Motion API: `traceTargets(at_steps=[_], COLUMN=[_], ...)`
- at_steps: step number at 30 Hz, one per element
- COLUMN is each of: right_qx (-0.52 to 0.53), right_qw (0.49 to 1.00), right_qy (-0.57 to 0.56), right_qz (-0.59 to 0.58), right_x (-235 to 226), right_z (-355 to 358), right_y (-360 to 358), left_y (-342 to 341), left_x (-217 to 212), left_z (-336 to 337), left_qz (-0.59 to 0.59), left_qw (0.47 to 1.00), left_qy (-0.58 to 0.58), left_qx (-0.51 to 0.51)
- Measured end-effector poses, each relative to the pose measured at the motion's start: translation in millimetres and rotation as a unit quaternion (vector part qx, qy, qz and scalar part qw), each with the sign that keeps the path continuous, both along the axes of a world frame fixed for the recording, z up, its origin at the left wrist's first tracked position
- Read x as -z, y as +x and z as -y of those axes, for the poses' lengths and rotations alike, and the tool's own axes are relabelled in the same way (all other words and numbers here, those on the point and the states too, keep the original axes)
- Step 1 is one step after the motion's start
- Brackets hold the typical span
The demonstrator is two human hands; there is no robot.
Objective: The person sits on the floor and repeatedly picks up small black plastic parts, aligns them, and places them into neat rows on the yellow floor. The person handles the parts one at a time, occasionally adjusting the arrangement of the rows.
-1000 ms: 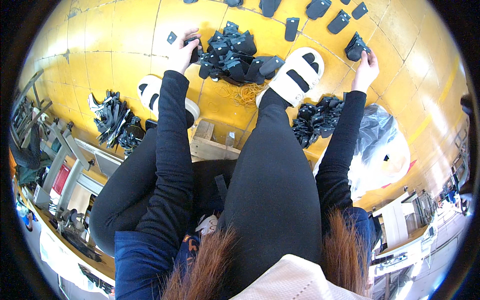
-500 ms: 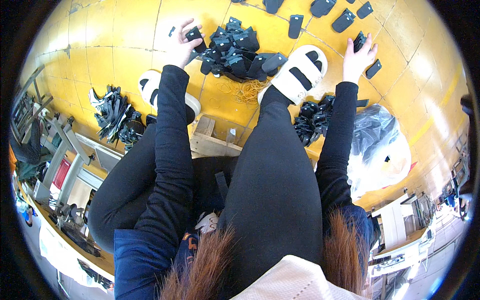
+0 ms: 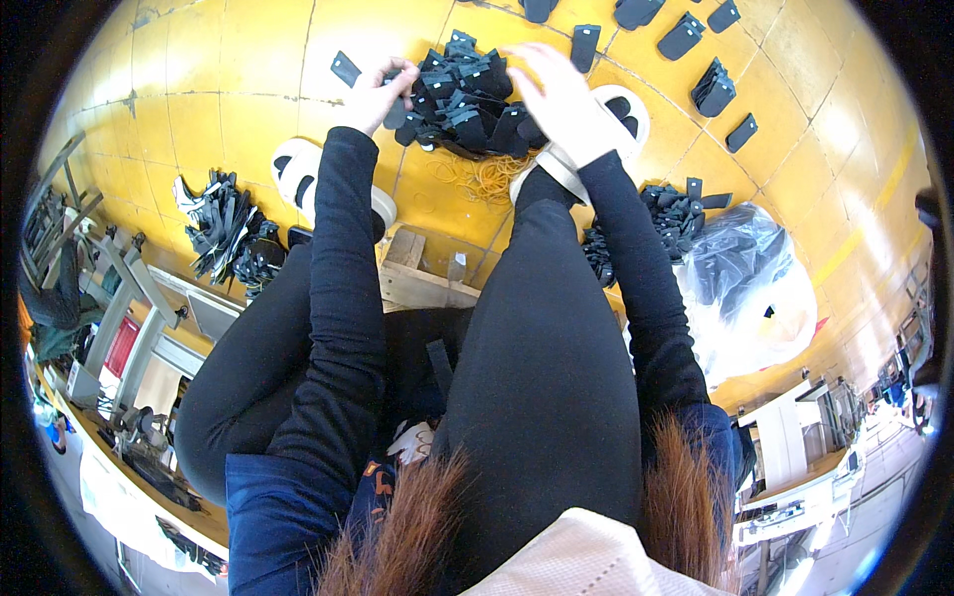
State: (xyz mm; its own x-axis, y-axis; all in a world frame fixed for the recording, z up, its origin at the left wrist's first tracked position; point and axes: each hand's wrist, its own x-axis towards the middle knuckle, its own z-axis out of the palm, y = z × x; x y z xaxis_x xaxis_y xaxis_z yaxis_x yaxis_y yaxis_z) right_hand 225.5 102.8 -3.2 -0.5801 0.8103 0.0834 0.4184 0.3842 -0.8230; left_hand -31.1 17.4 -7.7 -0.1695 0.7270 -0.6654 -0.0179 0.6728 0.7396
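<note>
From my end of the feed, the big change is in my right hand (image 3: 558, 94): half a second ago it was out at the stack (image 3: 714, 89) on the right, and now it has swung in to the right edge of the heap (image 3: 462, 107), partly covering the right sandal (image 3: 629, 111). The stack stands by itself on the yellow floor (image 3: 248, 60), with one flat piece (image 3: 741, 132) lying apart on its near side, so I judge that bundle set down and the work back at the heap. My right fingers are stretched out and spread, with nothing in their grasp that I can see. My left hand (image 3: 382, 94) has closed in on the heap's left edge, fingers bent toward the thumb; whether they grip a piece, I cannot tell. The heap sits on the floor in front of my feet, a loose jumble of black, flat, oblong pieces with rounded ends, many showing a small pale label, pointing every which way. The stack looks far neater, its pieces fanned and overlapping. Thin yellow bands (image 3: 485, 179) lie tangled at the heap's near edge.
</note>
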Motion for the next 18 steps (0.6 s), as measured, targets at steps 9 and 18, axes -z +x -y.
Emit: traceTargets(at_steps=[9,18], right_qx=[-0.097,-0.030], right_qw=[0.993,0.997], right_qy=[0.040,-0.061], right_qz=[0.056,-0.042], right_x=[10.4,9.8], right_z=[16.4,6.4], right_y=[-43.2,-54.6], left_y=[10.5,7.7], left_x=[-8.9,-14.9], left_z=[-5.2,-9.9], left_qz=[-0.118,0.007], left_qw=[0.983,0.995], left_qy=[-0.005,0.031], left_qx=[0.141,0.096])
